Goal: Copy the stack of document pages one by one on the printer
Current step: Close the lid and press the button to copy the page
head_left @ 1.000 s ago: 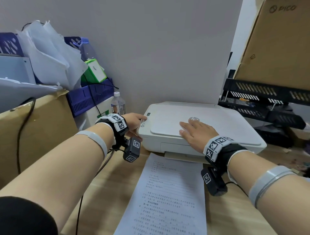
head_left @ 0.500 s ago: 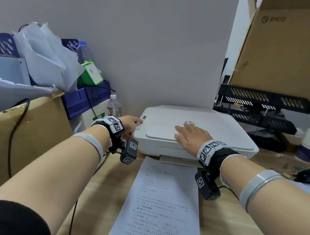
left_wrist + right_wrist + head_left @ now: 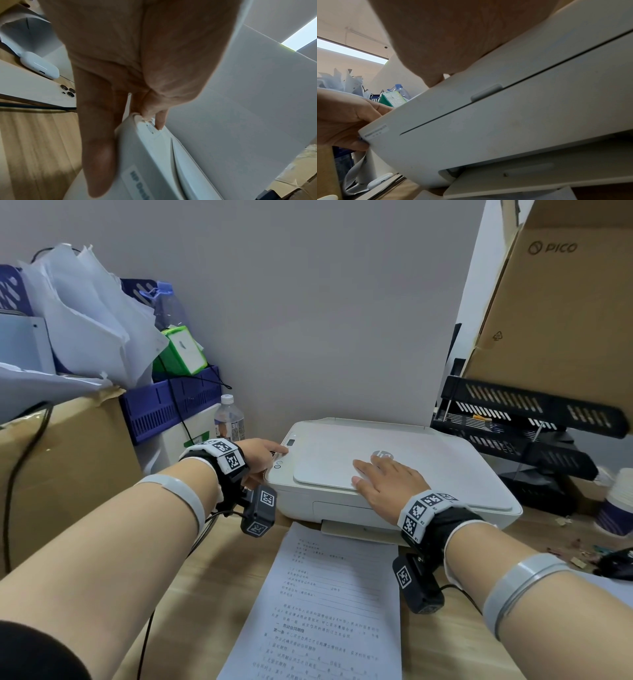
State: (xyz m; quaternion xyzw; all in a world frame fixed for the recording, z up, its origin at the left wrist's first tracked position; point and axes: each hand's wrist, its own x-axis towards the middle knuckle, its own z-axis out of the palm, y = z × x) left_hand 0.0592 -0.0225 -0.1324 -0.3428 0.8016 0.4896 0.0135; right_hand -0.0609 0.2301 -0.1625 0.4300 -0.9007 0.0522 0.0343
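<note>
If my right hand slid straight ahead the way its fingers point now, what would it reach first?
Probably the round logo badge on the printer lid; the right hand lies flat on that lid with fingertips just short of it. Beyond is bare lid, then the wall.

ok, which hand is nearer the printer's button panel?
Left. The left hand has a fingertip on the button panel at the printer's left edge. The right hand lies flat on the scanner lid, off to the panel's right.
</note>
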